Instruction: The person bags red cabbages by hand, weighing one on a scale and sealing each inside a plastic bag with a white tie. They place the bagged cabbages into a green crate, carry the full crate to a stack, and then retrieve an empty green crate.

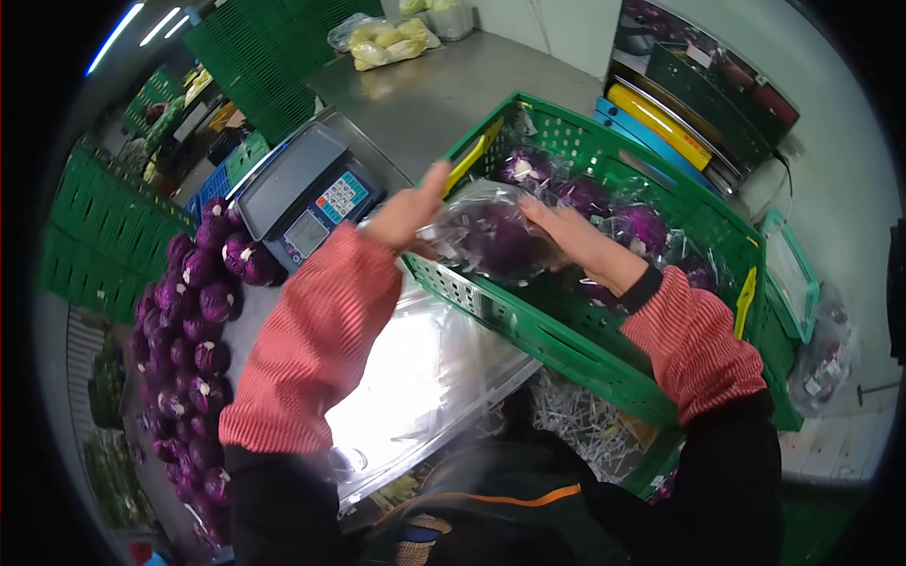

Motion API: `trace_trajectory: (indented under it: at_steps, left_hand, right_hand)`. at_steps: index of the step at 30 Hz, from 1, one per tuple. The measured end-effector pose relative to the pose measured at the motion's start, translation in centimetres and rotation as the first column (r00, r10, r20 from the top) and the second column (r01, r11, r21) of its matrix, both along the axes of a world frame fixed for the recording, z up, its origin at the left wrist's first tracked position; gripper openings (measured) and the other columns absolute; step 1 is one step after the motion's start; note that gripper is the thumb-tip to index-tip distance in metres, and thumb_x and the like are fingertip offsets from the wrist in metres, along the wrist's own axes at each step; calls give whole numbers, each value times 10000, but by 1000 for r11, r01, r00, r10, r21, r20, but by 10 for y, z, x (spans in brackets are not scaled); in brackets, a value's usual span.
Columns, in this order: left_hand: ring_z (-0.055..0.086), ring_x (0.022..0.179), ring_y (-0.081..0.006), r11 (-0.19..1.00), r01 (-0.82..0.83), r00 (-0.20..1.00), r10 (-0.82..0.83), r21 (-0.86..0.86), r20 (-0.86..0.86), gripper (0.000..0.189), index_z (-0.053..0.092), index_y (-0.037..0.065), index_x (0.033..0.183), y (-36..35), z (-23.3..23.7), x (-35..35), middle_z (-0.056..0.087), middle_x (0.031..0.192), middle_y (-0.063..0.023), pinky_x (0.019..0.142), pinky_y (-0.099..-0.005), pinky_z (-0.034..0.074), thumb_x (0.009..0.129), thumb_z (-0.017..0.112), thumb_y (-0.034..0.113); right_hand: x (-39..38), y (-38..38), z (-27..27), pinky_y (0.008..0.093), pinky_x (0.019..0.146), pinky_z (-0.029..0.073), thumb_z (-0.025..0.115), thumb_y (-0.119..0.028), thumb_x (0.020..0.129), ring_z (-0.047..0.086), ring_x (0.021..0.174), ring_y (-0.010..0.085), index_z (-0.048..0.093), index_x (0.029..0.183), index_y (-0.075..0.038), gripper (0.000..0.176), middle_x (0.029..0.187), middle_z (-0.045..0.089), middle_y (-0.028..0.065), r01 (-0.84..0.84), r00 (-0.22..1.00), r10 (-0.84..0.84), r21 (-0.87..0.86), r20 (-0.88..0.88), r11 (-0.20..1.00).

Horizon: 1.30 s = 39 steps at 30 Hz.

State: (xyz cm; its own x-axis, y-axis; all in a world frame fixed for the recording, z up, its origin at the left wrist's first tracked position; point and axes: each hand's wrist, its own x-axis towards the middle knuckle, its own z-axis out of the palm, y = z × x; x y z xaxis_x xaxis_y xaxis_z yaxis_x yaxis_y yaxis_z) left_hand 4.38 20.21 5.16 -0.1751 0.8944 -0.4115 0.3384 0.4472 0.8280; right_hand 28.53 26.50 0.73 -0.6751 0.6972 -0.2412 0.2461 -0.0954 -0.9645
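Observation:
A red cabbage wrapped in clear plastic (500,238) is between my hands, over the near left part of a green crate (528,325). My left hand (412,215) holds the bag's left side, thumb raised, with its other fingers mostly hidden. From the right, my right hand (578,238) grips the wrapped cabbage, fingers over its top edge. More bagged red cabbages (640,228) lie in the crate along its far side. The crate has yellow handles (469,160) at its ends.
A scale (316,193) stands left of the crate. Bare red cabbages (193,330) are piled at the far left. Clear plastic bags (415,377) lie on the near worktop. Bagged yellowish produce (387,42) sits at the back, beside stacked green crates (255,66).

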Motion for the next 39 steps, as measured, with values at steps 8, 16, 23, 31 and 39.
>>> trace_trajectory:
  at_steps: [8,16,23,31,39]
  left_hand:
    - [626,936,-349,950,309,744,-270,-43,-612,582,689,78,984,4,-22,26,669,931,-176,826,-431,477,866,409,575]
    - [520,1002,-315,502,144,724,534,853,-437,317,612,87,988,-177,-78,-64,575,1002,-120,871,-427,403,732,702,251]
    - [448,1219,-362,196,-630,-445,702,752,-556,650,456,113,1315,-549,-154,-315,473,1326,-167,1012,-464,342,750,709,313]
    - [424,1227,-339,27,-859,-302,780,512,-548,673,432,105,1355,-700,-209,-343,431,1365,-181,998,-496,337,887,451,588]
    - [445,1245,-277,-420,-899,-435,818,-126,377,587,453,13,1329,-627,-186,-321,508,1298,-159,1085,-352,259,955,434,465]
  right_hand:
    - [-40,6,-109,349,940,344,436,-469,959,452,1080,201,416,1275,-97,489,1213,465,97,-272,953,106,-647,-285,712]
    - [-13,50,-102,391,785,490,497,-402,928,619,862,298,572,1171,-20,459,984,625,150,-513,646,210,215,734,831]
    - [-147,-105,59,455,566,462,558,-359,884,596,620,379,646,846,-42,332,696,616,201,-389,866,-262,903,426,182]
    - [-370,-278,-38,344,568,449,627,-151,842,591,603,278,624,833,-14,137,696,603,148,-670,706,623,602,337,433]
    - [-537,-443,-134,352,630,580,345,-738,851,664,790,304,61,1475,-102,934,1059,556,304,-800,437,891,-401,120,446]
